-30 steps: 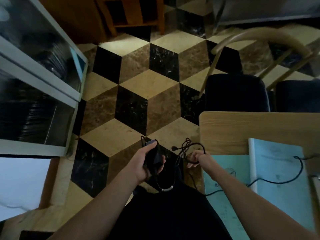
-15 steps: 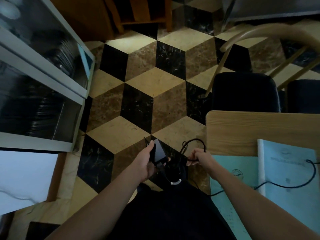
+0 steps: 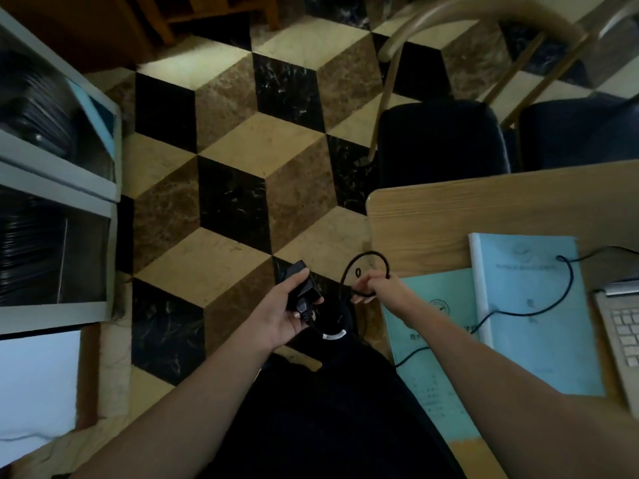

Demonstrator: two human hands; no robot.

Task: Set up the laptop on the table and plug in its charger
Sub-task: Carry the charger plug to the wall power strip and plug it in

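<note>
My left hand (image 3: 281, 312) grips the black charger brick (image 3: 300, 283) over the floor, just left of the wooden table (image 3: 449, 216). My right hand (image 3: 377, 288) pinches a loop of the black charger cable (image 3: 363, 262) beside the table's corner. The cable runs on across the blue booklets (image 3: 532, 305) toward the silver laptop (image 3: 619, 326), whose keyboard shows at the right edge. A short cord with a white band (image 3: 333, 336) hangs from the brick between my hands.
Two dark-cushioned wooden chairs (image 3: 439, 136) stand behind the table. A glass-fronted cabinet (image 3: 58, 174) lines the left side. The floor (image 3: 242, 188) has a cube-pattern tile. A white sheet (image 3: 34, 382) lies at lower left.
The view has shifted so the laptop keyboard now shows at right. My left hand has turned the brick, and the tangled cable in my right hand has opened into one loop.
</note>
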